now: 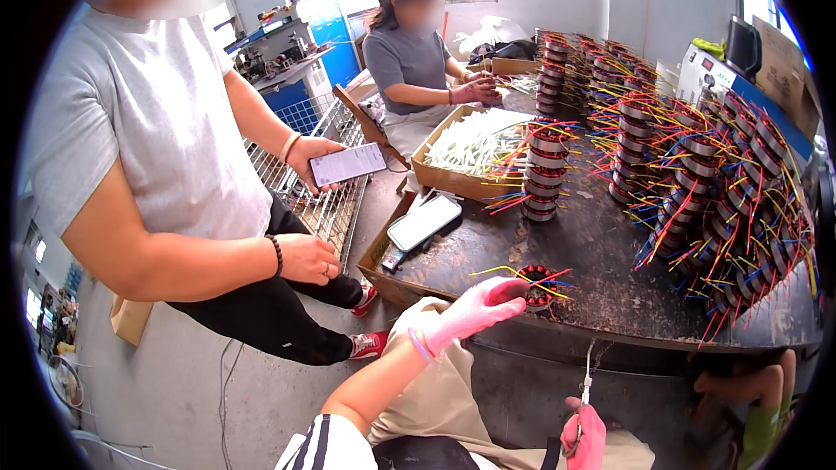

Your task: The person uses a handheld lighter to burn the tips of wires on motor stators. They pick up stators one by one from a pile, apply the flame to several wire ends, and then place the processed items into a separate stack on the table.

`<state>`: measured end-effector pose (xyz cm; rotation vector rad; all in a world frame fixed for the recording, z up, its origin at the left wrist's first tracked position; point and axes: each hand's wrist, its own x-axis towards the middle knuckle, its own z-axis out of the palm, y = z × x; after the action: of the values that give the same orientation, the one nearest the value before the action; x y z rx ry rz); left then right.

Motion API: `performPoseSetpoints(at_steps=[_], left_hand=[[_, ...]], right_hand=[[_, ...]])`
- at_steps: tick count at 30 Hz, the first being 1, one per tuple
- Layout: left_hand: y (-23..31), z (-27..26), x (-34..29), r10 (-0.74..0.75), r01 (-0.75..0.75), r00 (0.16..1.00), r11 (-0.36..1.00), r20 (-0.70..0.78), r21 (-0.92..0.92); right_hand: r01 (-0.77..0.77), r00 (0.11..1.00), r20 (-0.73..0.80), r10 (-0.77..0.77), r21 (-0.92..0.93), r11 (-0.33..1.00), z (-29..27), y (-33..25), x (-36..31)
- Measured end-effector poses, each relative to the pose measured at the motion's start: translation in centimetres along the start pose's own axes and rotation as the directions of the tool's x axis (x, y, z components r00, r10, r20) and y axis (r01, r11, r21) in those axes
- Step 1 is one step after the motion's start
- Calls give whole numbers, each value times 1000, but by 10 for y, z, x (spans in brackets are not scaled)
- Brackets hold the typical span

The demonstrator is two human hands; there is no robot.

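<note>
Head view: I have one wound stator ring (542,298) lying near the front edge of the worktable (475,254), apart from the stacks, with red, blue and yellow leads (557,275) splayed outward. The left hand (479,309), in a pink glove, is at the ring's left side, fingers loosely bent, with nothing visibly gripped; I cannot tell whether the fingertips touch the ring. The right hand (585,439), also gloved in pink, is closed around a slender metal tool (588,383), apparently scissors, below the table edge, tip upward and apart from the ring.

Handling notes: I would steady the ring by its outer rim, never by a lead. Separate crossed leads before bringing the tool near; I judge a nicked lead the main risk. Direct the tip away from the left fingers and the windings. Maintain clearance from the nearest stator stack (546,176), since its protruding wires could snag a sleeve or glove
</note>
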<state>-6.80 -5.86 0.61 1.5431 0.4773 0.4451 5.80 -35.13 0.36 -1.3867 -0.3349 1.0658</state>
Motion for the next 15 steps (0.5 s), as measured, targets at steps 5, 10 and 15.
performPoseSetpoints(at_steps=[5, 10, 15], left_hand=[[21, -19, 28, 283, -305, 942, 505, 179, 808], [2, -24, 57, 196, -316, 944, 325, 264, 891], [-9, -19, 63, 189, -269, 960, 430, 206, 862]], right_hand=[[48, 998, 33, -48, 2, 999, 2, 9, 8], [-55, 998, 42, 55, -19, 998, 3, 7, 17], [-171, 983, 58, 177, -88, 981, 10, -2, 23]])
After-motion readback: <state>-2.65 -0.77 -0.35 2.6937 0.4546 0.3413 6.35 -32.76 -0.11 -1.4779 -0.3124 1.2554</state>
